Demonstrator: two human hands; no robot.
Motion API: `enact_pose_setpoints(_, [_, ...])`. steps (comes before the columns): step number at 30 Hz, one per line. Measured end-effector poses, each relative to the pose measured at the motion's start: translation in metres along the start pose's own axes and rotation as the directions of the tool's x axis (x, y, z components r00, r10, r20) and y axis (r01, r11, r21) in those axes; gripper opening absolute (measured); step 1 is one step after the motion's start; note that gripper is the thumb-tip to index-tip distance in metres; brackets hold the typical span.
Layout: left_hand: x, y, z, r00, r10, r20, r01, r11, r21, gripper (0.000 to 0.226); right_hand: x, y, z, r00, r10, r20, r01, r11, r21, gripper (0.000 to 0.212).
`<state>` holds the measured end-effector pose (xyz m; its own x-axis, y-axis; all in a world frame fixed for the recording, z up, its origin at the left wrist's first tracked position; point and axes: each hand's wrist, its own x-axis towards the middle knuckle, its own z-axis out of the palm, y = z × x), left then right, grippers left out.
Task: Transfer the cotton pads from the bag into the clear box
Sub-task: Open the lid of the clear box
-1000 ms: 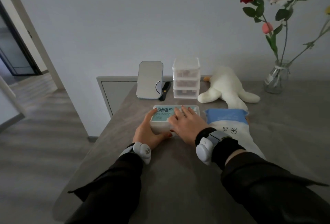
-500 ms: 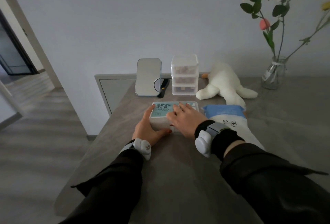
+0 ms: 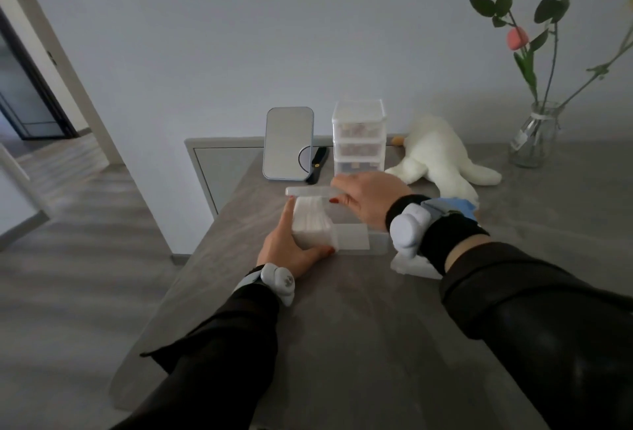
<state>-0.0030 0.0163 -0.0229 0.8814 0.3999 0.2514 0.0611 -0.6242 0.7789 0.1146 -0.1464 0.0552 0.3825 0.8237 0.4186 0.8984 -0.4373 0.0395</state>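
The clear box lies on the grey table in front of me. Its left half holds a stack of white cotton pads. My left hand grips the box's left end, thumb on the front wall and index finger along the side. My right hand pinches the box's lid and holds it raised over the far edge. The cotton-pad bag, blue on top and white below, lies to the right, mostly hidden behind my right wrist.
At the back of the table stand a small mirror, a black object, a stack of clear drawers, a white plush toy and a glass vase of flowers. The table's left edge drops to the floor.
My right hand has lifted the lid off the box and tilted it up at the back, exposing the pads inside. My left hand stays on the box's left end.
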Motion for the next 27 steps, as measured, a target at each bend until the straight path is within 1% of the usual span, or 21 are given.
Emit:
enact_pose_setpoints(1, [-0.001, -0.001, 0.000, 1.000, -0.011, 0.004, 0.011, 1.000, -0.004, 0.111, 0.003, 0.004, -0.001, 0.998, 0.023, -0.061, -0.021, 0.999, 0.027, 0.034])
enact_pose_setpoints(3, [0.000, -0.002, 0.000, 1.000, 0.011, 0.011, -0.011, 1.000, 0.004, 0.107, 0.010, 0.014, -0.003, 0.984, 0.108, -0.141, -0.098, 0.992, 0.076, 0.037])
enact_pose_setpoints(5, [0.001, -0.003, 0.001, 1.000, 0.018, 0.022, -0.018, 1.000, 0.002, 0.102, 0.019, 0.021, -0.003, 0.955, 0.231, -0.189, -0.201, 0.966, 0.163, 0.031])
enact_pose_setpoints(6, [0.001, -0.005, 0.001, 1.000, 0.013, 0.024, -0.013, 1.000, -0.004, 0.102, 0.024, 0.023, -0.002, 0.925, 0.316, -0.214, -0.258, 0.931, 0.258, 0.025])
enact_pose_setpoints(7, [0.002, -0.007, 0.001, 1.000, 0.006, 0.022, -0.005, 1.000, -0.009, 0.102, 0.028, 0.024, -0.002, 0.874, 0.420, -0.245, -0.314, 0.872, 0.376, 0.017])
enact_pose_setpoints(8, [0.003, -0.008, 0.001, 1.000, 0.003, 0.015, -0.003, 1.000, -0.005, 0.102, 0.032, 0.025, -0.003, 0.808, 0.526, -0.266, -0.369, 0.803, 0.468, 0.012])
enact_pose_setpoints(9, [0.003, -0.009, 0.002, 1.000, 0.000, 0.012, 0.000, 1.000, 0.003, 0.103, 0.032, 0.028, -0.001, 0.736, 0.615, -0.284, -0.416, 0.741, 0.528, 0.012])
enact_pose_setpoints(10, [0.004, -0.010, 0.003, 1.000, -0.002, 0.010, 0.002, 1.000, 0.005, 0.104, 0.033, 0.031, 0.001, 0.680, 0.676, -0.285, -0.456, 0.694, 0.557, 0.013])
enact_pose_setpoints(11, [0.005, -0.011, 0.003, 1.000, -0.008, 0.009, 0.008, 1.000, 0.002, 0.104, 0.035, 0.034, 0.005, 0.648, 0.708, -0.281, -0.472, 0.663, 0.581, 0.016])
enact_pose_setpoints(12, [0.005, -0.013, 0.003, 1.000, -0.012, 0.011, 0.012, 1.000, -0.003, 0.104, 0.037, 0.038, 0.008, 0.636, 0.725, -0.264, -0.484, 0.642, 0.595, 0.020])
enact_pose_setpoints(14, [0.007, -0.014, 0.002, 1.000, -0.017, 0.014, 0.017, 1.000, -0.003, 0.104, 0.041, 0.043, 0.013, 0.642, 0.727, -0.245, -0.493, 0.636, 0.594, 0.024])
enact_pose_setpoints(16, [0.007, -0.015, 0.003, 1.000, -0.011, 0.011, 0.011, 1.000, 0.008, 0.104, 0.043, 0.047, 0.016, 0.677, 0.712, -0.187, -0.520, 0.643, 0.563, 0.030])
enact_pose_setpoints(18, [0.007, -0.015, 0.003, 1.000, -0.007, 0.005, 0.007, 1.000, 0.016, 0.104, 0.044, 0.048, 0.021, 0.713, 0.693, -0.104, -0.549, 0.644, 0.533, 0.043])
enact_pose_setpoints(19, [0.008, -0.016, 0.003, 1.000, -0.004, 0.002, 0.004, 1.000, 0.019, 0.104, 0.044, 0.049, 0.023, 0.719, 0.692, -0.062, -0.561, 0.631, 0.536, 0.048])
enact_pose_setpoints(23, [0.008, -0.018, 0.004, 1.000, 0.002, -0.003, -0.002, 1.000, 0.031, 0.105, 0.037, 0.045, 0.037, 0.698, 0.707, 0.112, -0.632, 0.535, 0.561, 0.054])
enact_pose_setpoints(27, [0.008, -0.018, 0.005, 1.000, 0.016, 0.003, -0.016, 0.999, 0.046, 0.104, 0.033, 0.044, 0.046, 0.654, 0.708, 0.267, -0.731, 0.500, 0.464, 0.051])
